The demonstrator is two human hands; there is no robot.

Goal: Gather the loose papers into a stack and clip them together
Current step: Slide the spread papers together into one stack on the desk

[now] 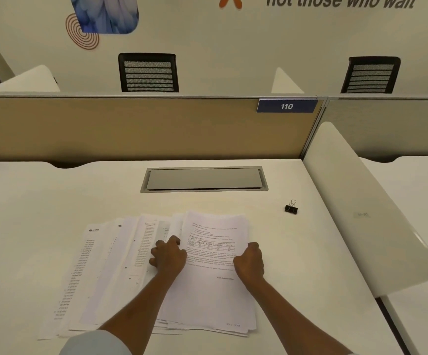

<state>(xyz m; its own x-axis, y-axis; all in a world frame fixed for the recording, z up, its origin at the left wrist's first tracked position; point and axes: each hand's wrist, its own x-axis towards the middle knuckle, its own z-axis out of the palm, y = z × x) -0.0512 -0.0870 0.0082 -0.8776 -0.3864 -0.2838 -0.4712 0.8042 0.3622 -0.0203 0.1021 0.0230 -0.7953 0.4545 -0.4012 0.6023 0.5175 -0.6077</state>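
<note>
Several printed white papers point(110, 272) lie fanned out on the white desk point(28, 201), spreading leftward from a rougher pile on the right. The top sheet point(212, 254) carries text and a small table. My left hand point(168, 256) rests curled on the left edge of that top pile. My right hand point(250, 261) presses its right edge, fingers bent against the paper. A black binder clip point(291, 207) with silver handles stands on the desk, far right of the papers and apart from both hands.
A grey cable hatch point(204, 179) is set into the desk behind the papers. A tan partition point(131, 126) with a "110" label point(287, 106) closes the back. A white rounded divider point(361, 206) borders the right side. Black chairs stand beyond.
</note>
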